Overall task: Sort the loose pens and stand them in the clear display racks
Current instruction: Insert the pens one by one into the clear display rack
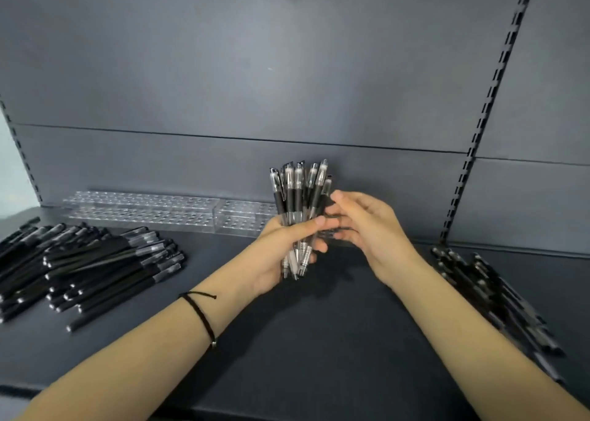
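Observation:
My left hand (282,254) grips a bunch of several clear-and-black click pens (298,197), held upright above the middle of the dark shelf (303,340). My right hand (364,226) is beside the bunch on its right, its fingers touching the pens; whether it pinches one I cannot tell. Clear display racks (143,211) with rows of holes lie along the back wall, left of the hands, and hold no pens that I can see. A large heap of black capped pens (89,267) lies at the left. Another heap of black pens (491,296) lies at the right.
The shelf's grey back panel (287,69) rises right behind the racks. Slotted uprights stand at the far left and at the right (479,127). A black cord bracelet (201,315) is on my left wrist. The shelf's front edge runs along the bottom.

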Demonstrator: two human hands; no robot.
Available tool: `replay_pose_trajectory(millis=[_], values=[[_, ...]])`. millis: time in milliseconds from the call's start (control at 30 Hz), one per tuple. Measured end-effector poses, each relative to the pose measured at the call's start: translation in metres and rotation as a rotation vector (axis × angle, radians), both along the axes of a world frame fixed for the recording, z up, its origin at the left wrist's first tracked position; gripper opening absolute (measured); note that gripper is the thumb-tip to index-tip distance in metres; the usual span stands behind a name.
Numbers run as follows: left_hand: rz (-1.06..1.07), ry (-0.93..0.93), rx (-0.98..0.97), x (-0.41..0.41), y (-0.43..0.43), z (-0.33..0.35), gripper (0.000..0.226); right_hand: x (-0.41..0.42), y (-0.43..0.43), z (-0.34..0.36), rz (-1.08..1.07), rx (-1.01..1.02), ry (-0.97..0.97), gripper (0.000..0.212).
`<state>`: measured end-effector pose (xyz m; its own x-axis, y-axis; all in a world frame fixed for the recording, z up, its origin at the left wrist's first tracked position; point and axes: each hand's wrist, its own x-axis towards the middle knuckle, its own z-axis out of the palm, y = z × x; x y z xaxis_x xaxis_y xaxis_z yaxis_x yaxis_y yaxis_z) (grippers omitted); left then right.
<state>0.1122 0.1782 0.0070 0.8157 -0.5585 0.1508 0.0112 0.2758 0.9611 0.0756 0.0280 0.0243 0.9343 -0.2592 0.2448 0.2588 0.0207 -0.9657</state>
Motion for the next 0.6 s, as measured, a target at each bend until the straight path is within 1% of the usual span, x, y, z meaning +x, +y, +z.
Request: replay_pose_trajectory(millis=[100,233,300,367,400,467,533,600], values=[[0.010,-0.040,0.056,0.016,0.047,0.002,0.040,0.010,0.040,-0.002,0.034,-0.046,0.013,0.010],[0.017,-0.061,0.114,0.033,0.093,0.005,0.033,0.030,0.081,-0.005,0.040,-0.024,0.075,0.011],[0.004,-0.059,0.125,0.041,0.109,0.006,0.031,0.040,0.097,-0.003,0.080,-0.052,0.108,0.017],[0.006,-0.035,0.109,0.051,0.121,0.011,0.027,0.050,0.111,-0.001,0.079,-0.071,0.097,0.022],[0.016,-0.020,0.100,0.058,0.126,0.013,0.026,0.056,0.116,0.002,0.052,-0.064,0.077,0.023],[0.040,0.024,0.055,0.073,0.135,0.016,0.026,0.068,0.124,0.010,-0.029,-0.006,0.015,0.019],[0.082,0.111,-0.031,0.089,0.145,0.013,0.026,0.082,0.123,0.020,-0.135,0.039,-0.065,0.014],[0.125,0.238,-0.140,0.100,0.153,0.006,0.017,0.098,0.118,0.029,-0.245,-0.026,-0.155,0.016]])
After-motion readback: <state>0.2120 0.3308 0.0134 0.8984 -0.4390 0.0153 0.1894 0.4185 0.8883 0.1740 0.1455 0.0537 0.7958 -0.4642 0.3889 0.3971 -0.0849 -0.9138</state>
